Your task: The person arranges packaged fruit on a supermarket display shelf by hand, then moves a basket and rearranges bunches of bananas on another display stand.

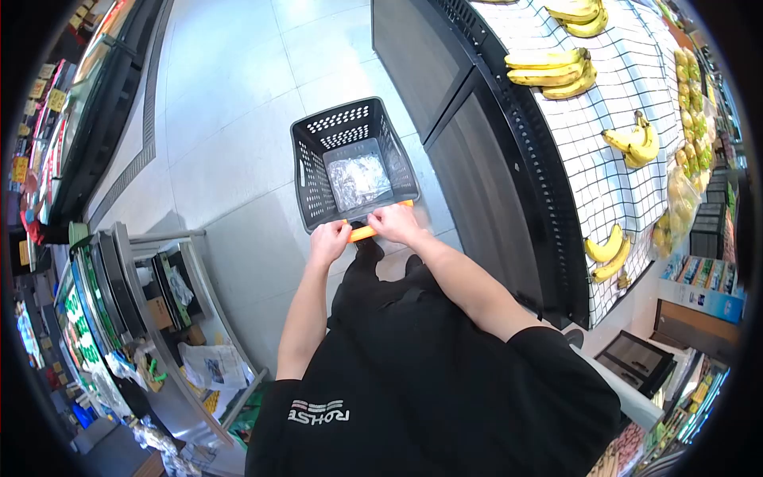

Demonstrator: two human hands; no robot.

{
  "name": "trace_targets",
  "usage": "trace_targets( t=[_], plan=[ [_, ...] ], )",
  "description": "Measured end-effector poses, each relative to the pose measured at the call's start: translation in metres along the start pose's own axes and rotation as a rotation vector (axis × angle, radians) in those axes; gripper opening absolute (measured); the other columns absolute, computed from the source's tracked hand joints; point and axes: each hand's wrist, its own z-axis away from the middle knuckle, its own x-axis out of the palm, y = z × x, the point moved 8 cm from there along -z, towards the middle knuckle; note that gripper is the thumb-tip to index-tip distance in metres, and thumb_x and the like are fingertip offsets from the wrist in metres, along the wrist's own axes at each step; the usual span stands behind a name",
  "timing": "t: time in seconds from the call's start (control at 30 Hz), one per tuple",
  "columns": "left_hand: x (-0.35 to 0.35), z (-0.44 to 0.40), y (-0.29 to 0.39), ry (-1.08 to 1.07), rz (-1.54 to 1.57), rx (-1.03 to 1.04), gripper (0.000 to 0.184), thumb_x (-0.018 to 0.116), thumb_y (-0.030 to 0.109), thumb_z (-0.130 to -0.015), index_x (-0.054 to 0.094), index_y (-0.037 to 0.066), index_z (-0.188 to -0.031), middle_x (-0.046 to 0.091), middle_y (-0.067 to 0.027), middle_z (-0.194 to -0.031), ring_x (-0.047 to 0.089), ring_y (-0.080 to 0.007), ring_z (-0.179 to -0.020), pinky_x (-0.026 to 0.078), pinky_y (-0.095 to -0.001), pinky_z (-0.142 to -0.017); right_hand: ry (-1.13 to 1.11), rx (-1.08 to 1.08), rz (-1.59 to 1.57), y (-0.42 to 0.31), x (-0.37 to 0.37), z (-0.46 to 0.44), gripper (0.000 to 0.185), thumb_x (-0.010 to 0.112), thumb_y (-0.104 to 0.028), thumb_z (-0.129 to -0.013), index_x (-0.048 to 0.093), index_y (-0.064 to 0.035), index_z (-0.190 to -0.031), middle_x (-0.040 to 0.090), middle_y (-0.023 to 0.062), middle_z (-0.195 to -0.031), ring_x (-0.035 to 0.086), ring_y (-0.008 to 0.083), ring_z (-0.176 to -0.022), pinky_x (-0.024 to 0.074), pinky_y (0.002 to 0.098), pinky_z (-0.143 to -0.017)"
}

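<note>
My left hand (pixel 330 241) is closed around the left part of an orange handle (pixel 362 234). Beside it, my right hand (pixel 395 223) grips the same bar farther right. The handle belongs to a dark grey shopping basket (pixel 300 171) with perforated walls, just beyond my hands and above the tiled floor. Inside at the bottom lies something shiny and crinkled, like clear plastic wrapping (pixel 358 179); what it contains, if anything, I cannot make out. Whether the basket rests on the floor or on wheels is hidden.
To the right stands a black display counter (pixel 497 183) with a checked cloth (pixel 572 127) and several banana bunches (pixel 556 73). Bagged yellow-green fruit (pixel 687 127) lies beyond. A metal cart (pixel 171 234) with trays stands at left, and a refrigerated shelf (pixel 99 87) runs along the far left.
</note>
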Motion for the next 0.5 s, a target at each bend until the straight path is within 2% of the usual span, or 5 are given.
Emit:
trace_targets(
  t=[0.13,0.3,0.33,0.47,0.5],
  plan=[
    [-0.014,-0.047,0.009,-0.123,-0.078,0.064,0.050,0.059,0.053,-0.087,0.070,0.006,-0.077,0.066,-0.0186,-0.068,0.067,-0.0378,-0.071,0.052,-0.0474,-0.066,0.037,0.079,0.021,0.000,-0.008,-0.036,0.038,0.053,-0.040,-0.093,0.073,-0.0085,-0.084,0.070,0.0144,-0.080,0.069,0.0333,-0.081,0.0513,0.0477,-0.079],
    [-0.026,-0.083,0.025,-0.190,-0.177,0.379,0.055,0.065,0.063,-0.082,0.070,0.008,-0.081,0.066,-0.0172,-0.067,0.068,-0.0352,-0.068,0.053,-0.0460,-0.064,0.441,0.086,0.133,-0.015,-0.035,-0.050,0.033,0.054,-0.034,-0.096,0.071,-0.0082,-0.087,0.070,0.0084,-0.092,0.064,0.0296,-0.097,0.0441,0.0457,-0.090],
    [-0.029,-0.092,0.026,-0.184,-0.182,0.393,0.056,0.066,0.063,-0.081,0.070,0.007,-0.079,0.065,-0.0172,-0.065,0.068,-0.0355,-0.066,0.054,-0.0458,-0.063,0.356,0.151,0.069,-0.012,-0.035,-0.056,0.033,0.055,-0.035,-0.096,0.070,-0.0055,-0.100,0.068,0.0135,-0.110,0.059,0.0328,-0.111,0.0424,0.0469,-0.096],
    [-0.025,-0.119,0.021,-0.224,-0.198,0.419,0.056,0.066,0.064,-0.080,0.072,0.008,-0.080,0.068,-0.0164,-0.069,0.069,-0.0349,-0.064,0.055,-0.0455,-0.060,0.545,0.234,0.035,-0.002,-0.038,-0.070,0.043,0.055,-0.039,-0.096,0.064,-0.0039,-0.120,0.055,0.0233,-0.133,0.047,0.0365,-0.128,0.0367,0.0511,-0.104],
    [-0.029,-0.125,0.022,-0.197,-0.175,0.423,0.056,0.066,0.064,-0.080,0.072,0.008,-0.079,0.068,-0.0170,-0.068,0.069,-0.0353,-0.064,0.055,-0.0457,-0.060,0.497,0.250,0.008,0.001,-0.037,-0.074,0.049,0.055,-0.039,-0.096,0.057,-0.0028,-0.129,0.045,0.0279,-0.141,0.040,0.0404,-0.134,0.0332,0.0512,-0.109]
  ],
)
